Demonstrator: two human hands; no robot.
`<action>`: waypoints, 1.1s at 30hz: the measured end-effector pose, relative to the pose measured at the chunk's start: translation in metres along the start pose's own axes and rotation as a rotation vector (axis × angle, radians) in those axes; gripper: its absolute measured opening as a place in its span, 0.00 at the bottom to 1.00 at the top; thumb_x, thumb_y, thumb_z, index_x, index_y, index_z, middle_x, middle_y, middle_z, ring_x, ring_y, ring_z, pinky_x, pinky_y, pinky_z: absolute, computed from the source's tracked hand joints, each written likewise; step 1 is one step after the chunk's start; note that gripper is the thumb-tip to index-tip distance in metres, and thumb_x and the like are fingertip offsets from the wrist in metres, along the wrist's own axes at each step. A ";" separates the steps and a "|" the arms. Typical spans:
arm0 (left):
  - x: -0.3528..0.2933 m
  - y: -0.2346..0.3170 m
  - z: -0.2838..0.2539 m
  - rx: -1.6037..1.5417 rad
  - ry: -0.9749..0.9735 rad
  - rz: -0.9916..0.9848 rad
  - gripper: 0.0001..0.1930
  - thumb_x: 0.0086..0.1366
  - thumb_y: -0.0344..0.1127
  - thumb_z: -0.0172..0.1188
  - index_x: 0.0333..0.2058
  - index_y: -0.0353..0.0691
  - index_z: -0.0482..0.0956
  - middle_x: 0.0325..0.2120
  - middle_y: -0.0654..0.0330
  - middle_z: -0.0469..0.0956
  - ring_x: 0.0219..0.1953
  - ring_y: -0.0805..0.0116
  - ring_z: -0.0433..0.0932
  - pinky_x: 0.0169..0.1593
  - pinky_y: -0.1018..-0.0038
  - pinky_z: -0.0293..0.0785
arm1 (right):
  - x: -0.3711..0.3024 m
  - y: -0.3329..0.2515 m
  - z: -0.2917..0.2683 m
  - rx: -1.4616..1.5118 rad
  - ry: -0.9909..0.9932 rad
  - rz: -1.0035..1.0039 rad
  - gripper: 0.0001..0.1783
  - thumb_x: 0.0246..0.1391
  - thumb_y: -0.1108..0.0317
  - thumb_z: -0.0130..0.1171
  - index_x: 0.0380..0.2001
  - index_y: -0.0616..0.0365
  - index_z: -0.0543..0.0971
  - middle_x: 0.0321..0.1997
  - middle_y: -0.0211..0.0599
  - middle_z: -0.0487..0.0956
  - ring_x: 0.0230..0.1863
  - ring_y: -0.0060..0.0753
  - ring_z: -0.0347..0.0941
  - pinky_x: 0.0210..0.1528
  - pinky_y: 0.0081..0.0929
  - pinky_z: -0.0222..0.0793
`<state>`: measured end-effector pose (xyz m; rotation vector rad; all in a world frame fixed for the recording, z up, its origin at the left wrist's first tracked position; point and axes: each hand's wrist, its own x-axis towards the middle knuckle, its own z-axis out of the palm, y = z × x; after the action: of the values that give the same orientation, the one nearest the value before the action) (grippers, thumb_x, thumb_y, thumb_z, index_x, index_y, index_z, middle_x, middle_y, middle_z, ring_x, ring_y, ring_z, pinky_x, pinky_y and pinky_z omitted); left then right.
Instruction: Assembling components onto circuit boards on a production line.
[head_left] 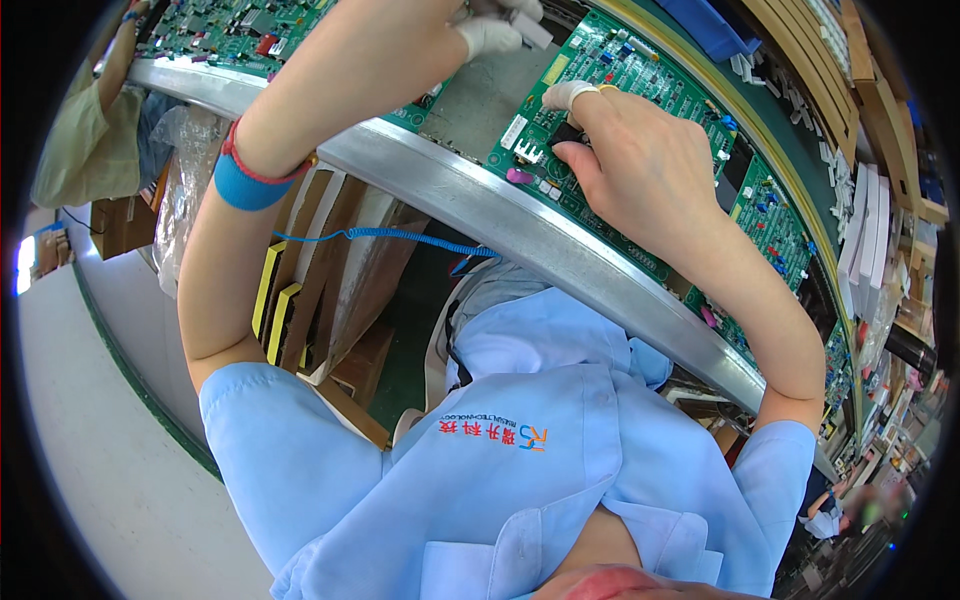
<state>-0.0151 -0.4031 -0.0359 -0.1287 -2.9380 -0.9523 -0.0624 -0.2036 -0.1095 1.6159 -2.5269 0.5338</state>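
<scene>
Right hand (650,150) arches palm-down over the green circuit board (650,75), thumb and forefinger partly spread, their tips at a black component (568,132) near the board's left end. Whether they pinch that part or only rest against it, I can't quite tell, as the hand covers much of it. Left hand (395,50), at the far left, has its fingertips drawn together on a small pale grey piece (530,30), above the gap just left of the board; the top of the view cuts this hand off.

The board lies on the line, just beyond the metal rail (450,190), with another green board (770,225) to its right. It should prove light and stiff, yet fragile: its face is crowded with upright parts that a careless palm could bend. Its bare edges look the safest hold, one hand to each side. The black component probably feels hard and light, best taken by its sides. The grey piece seems rigid and smooth, so the finger cots (490,38) should help against slipping.
</scene>
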 end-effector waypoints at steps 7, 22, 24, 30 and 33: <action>-0.001 -0.020 0.026 0.243 -0.124 0.368 0.08 0.57 0.33 0.63 0.33 0.35 0.81 0.29 0.53 0.80 0.36 0.56 0.77 0.45 0.67 0.70 | -0.015 0.018 -0.045 0.122 0.183 0.026 0.21 0.43 0.69 0.67 0.45 0.53 0.78 0.36 0.32 0.79 0.27 0.28 0.72 0.26 0.26 0.65; -0.003 -0.022 0.053 0.402 -0.101 0.424 0.09 0.52 0.30 0.65 0.34 0.42 0.80 0.36 0.61 0.76 0.41 0.61 0.75 0.59 0.59 0.55 | -0.103 0.074 -0.074 0.338 0.131 0.503 0.17 0.49 0.74 0.63 0.45 0.55 0.79 0.42 0.26 0.78 0.26 0.15 0.61 0.25 0.14 0.54; -0.003 -0.020 0.053 0.451 -0.106 0.409 0.09 0.52 0.31 0.66 0.33 0.43 0.81 0.36 0.61 0.76 0.40 0.62 0.75 0.59 0.58 0.55 | -0.106 0.079 -0.075 0.328 0.127 0.503 0.17 0.49 0.74 0.63 0.45 0.56 0.79 0.42 0.26 0.78 0.26 0.15 0.61 0.25 0.14 0.55; -0.001 -0.015 0.059 0.468 -0.030 0.461 0.06 0.50 0.29 0.65 0.29 0.43 0.80 0.32 0.64 0.74 0.35 0.64 0.75 0.58 0.58 0.57 | -0.115 0.092 -0.078 0.296 0.156 0.431 0.17 0.49 0.74 0.63 0.45 0.57 0.79 0.42 0.28 0.78 0.27 0.16 0.62 0.26 0.14 0.55; -0.005 -0.013 0.059 0.507 -0.054 0.451 0.06 0.50 0.29 0.65 0.29 0.43 0.80 0.33 0.64 0.74 0.34 0.65 0.75 0.58 0.58 0.57 | -0.118 0.095 -0.089 0.346 0.166 0.267 0.14 0.50 0.77 0.59 0.42 0.57 0.80 0.43 0.31 0.78 0.28 0.18 0.66 0.28 0.14 0.59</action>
<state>-0.0129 -0.3787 -0.0916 -0.7524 -2.8874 -0.1419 -0.1055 -0.0358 -0.0802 1.2550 -2.6455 1.1380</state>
